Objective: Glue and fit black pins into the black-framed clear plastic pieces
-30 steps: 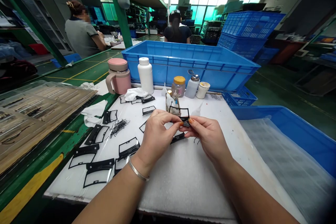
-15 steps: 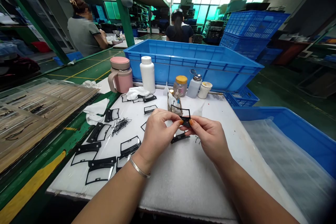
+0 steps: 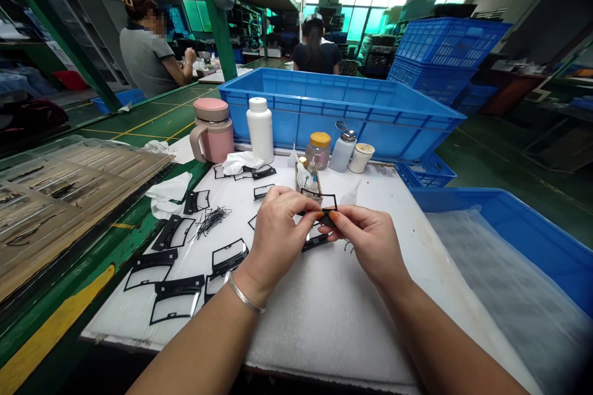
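Note:
Both hands meet over the middle of the white work surface (image 3: 352, 321). Between them is a black plastic frame (image 3: 335, 200) with a clear window, its thick edge pinched in my fingertips. My left hand (image 3: 280, 225), with a bracelet at the wrist, is closed on the left part of that edge. From the other side my right hand (image 3: 368, 231) grips it with thumb and fingers. Another black frame (image 3: 315, 242) lies just below the fingers. Several similar frames (image 3: 180, 287) and a heap of thin black strips (image 3: 213, 222) lie to the left.
Along the back stand a pink mug (image 3: 217, 133), a white bottle (image 3: 260, 129), a yellow-lidded jar (image 3: 319, 149), a pump bottle (image 3: 341, 151) and a small tub (image 3: 361, 159). Behind them is a blue crate (image 3: 301, 114). A blue bin (image 3: 523, 216) is at right; a person (image 3: 151, 52) sits at far left.
The held frame has tilted slightly between my fingertips, with both hands still on it. The person at far left has raised a hand.

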Tool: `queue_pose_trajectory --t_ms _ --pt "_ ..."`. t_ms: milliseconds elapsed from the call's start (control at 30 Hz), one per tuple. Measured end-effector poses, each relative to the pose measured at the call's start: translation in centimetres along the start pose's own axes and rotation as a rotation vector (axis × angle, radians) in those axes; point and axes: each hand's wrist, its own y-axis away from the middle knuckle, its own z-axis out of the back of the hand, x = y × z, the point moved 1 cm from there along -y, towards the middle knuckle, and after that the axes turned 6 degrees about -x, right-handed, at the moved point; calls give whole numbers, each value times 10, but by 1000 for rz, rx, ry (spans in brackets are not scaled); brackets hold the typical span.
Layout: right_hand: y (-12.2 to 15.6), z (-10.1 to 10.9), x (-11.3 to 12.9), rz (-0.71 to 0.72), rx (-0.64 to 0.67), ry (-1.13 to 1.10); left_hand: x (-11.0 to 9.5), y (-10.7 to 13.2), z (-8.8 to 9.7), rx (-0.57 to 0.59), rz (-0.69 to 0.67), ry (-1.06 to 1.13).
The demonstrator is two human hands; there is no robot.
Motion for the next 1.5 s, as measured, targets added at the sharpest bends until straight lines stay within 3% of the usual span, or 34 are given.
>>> queue_pose_trajectory --t_ms 467,967,1500 --pt "-1 0 -3 5 7 -92 1 0 2 -62 -118 -26" --pt "4 -2 -2 88 -64 90 0 0 0 17 -86 -51" --pt "5 -3 1 103 -80 118 -1 0 0 -15 -98 -83"
